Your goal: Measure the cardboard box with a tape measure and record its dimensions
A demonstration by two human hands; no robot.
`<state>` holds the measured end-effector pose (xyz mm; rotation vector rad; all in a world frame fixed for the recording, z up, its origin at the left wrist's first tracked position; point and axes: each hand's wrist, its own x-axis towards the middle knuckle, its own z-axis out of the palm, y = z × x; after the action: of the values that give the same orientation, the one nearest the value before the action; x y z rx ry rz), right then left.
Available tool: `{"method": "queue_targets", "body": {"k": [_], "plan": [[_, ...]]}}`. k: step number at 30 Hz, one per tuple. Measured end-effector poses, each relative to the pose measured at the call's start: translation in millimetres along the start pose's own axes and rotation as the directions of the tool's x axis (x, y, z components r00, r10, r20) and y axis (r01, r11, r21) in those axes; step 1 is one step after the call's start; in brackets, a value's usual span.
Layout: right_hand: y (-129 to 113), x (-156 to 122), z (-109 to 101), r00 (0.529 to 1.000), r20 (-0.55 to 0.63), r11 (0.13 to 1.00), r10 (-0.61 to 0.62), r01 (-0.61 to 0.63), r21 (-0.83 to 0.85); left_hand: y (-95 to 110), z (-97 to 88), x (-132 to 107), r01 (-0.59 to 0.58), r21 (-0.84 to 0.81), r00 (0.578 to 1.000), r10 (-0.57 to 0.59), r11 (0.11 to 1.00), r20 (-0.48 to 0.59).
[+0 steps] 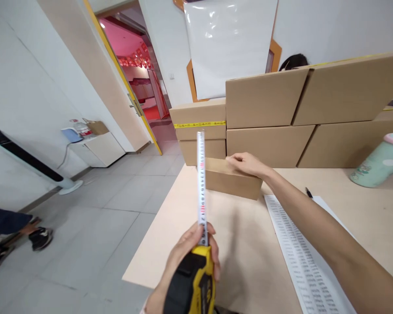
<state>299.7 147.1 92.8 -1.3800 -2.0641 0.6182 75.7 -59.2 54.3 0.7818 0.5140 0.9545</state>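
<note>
A yellow and black tape measure (199,283) is in the grip of my left hand (186,244), low in the middle of the view. Its white blade (201,174) sticks straight out and away from me, above the table's left part. My right hand (245,162) reaches across to a small brown cardboard box (234,185), with its fingers closed at the box's upper far side. Whether they pinch the box's edge or only rest on it is hard to make out. The blade's far end passes in front of the small box's left end.
Large cardboard boxes (268,146) are stacked along the table's (163,244) far side. At the right are a printed sheet (301,253), a pen (308,192) and a green tumbler (380,161). A person's head (294,62) shows behind the boxes; another person's shoes (41,237) are at left.
</note>
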Motion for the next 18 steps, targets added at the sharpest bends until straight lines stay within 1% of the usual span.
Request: {"method": "queue_targets", "body": {"k": [1,3,4,6,8,9,10,11,12,13,14,15,16,17,18], "plan": [[-6,-12,2,0.998,0.015,0.992,-0.059,0.061,-0.114,9,-2.2,-6,-0.037,0.007,0.999,0.037,0.999,0.024],[-16,-39,12,0.978,0.025,0.934,-0.206,0.204,-0.292,28,-5.4,-18,-0.084,0.009,0.994,0.083,0.996,0.065],[-18,-53,21,0.955,0.041,0.893,-0.295,0.291,-0.344,36,-6.6,-23,-0.096,0.013,0.992,0.095,0.995,0.079],[-14,-81,43,0.875,0.090,0.786,-0.475,0.468,-0.403,43,-8.7,-30,-0.092,0.030,0.992,0.088,0.995,0.091],[-2,-104,67,0.786,0.135,0.685,-0.603,0.597,-0.417,40,-10.9,-32,-0.048,0.055,0.995,0.043,0.997,0.089],[5,-114,77,0.762,0.119,0.667,-0.636,0.621,-0.411,35,-12.0,-32,-0.012,0.070,0.996,0.006,0.997,0.087],[12,-123,83,0.757,0.098,0.675,-0.646,0.626,-0.390,29,-13.2,-31,0.034,0.088,0.995,-0.042,0.996,0.086],[17,-130,85,0.768,0.073,0.710,-0.636,0.620,-0.335,22,-14.3,-29,0.087,0.112,0.992,-0.097,0.990,0.083],[21,-137,83,0.809,0.028,0.777,-0.588,0.574,-0.258,16,-15.2,-28,0.137,0.149,0.987,-0.148,0.979,0.068],[23,-144,77,0.870,-0.023,0.861,-0.493,0.484,-0.154,11,-15.9,-26,0.188,0.202,0.979,-0.201,0.961,0.044],[24,-150,67,0.932,-0.079,0.935,-0.354,0.353,-0.027,7,-16.1,-24,0.235,0.281,0.968,-0.249,0.930,0.016],[23,-157,55,0.976,-0.133,0.975,-0.175,0.191,0.117,5,-15.8,-22,0.268,0.391,0.958,-0.287,0.881,-0.009],[23,-163,42,0.985,-0.175,0.965,0.013,0.033,0.259,5,-15.0,-20,0.275,0.528,0.951,-0.307,0.803,-0.029],[22,-171,29,0.964,-0.214,0.917,0.160,-0.065,0.392,6,-13.7,-18,0.249,0.675,0.952,-0.303,0.694,-0.039],[22,-179,18,0.938,-0.236,0.856,0.255,-0.106,0.506,8,-11.9,-15,0.193,0.805,0.959,-0.283,0.562,-0.032]]}}
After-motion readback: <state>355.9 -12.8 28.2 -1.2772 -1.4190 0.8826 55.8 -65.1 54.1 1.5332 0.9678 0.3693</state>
